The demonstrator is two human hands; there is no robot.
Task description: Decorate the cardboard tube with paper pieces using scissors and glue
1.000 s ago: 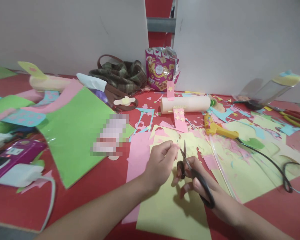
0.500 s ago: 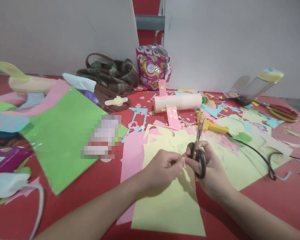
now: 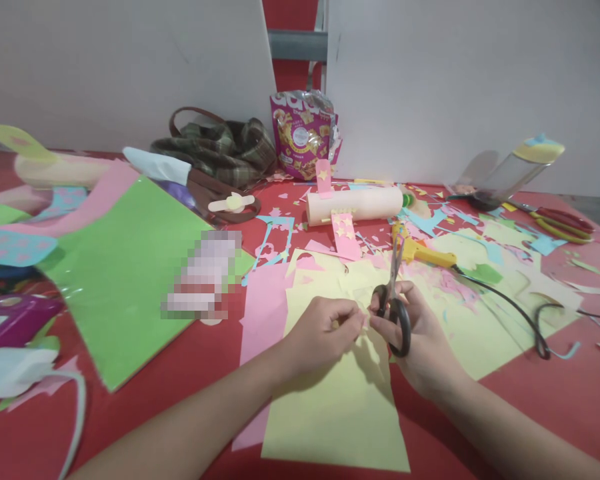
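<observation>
In my right hand [image 3: 423, 340] are scissors [image 3: 399, 320] with black handles, their blades pointing up and away. My left hand [image 3: 325, 333] is closed in a pinch, its fingertips meeting those of my right hand; what it pinches is too small to make out. Both hands are above a pale yellow paper sheet [image 3: 335, 413], which overlaps a pink sheet [image 3: 263, 307]. Beyond them lies a cream paper tube [image 3: 370, 205] with pink, star-dotted strips and a green end. A yellow glue gun [image 3: 427, 255] rests right behind the scissors.
Paper scraps litter the red table [image 3: 180, 407]. To the left are a green sheet [image 3: 115, 267], a decorated tube [image 3: 65, 170] and a white plug [image 3: 15, 370]. Behind stand a snack bag [image 3: 303, 137] and a plaid bag [image 3: 220, 147]; a clear bottle [image 3: 520, 170] and pliers [image 3: 563, 223] are right.
Both hands stay together in nearly the same pose, the scissors still in the right one. The whole view has shifted very slightly.
</observation>
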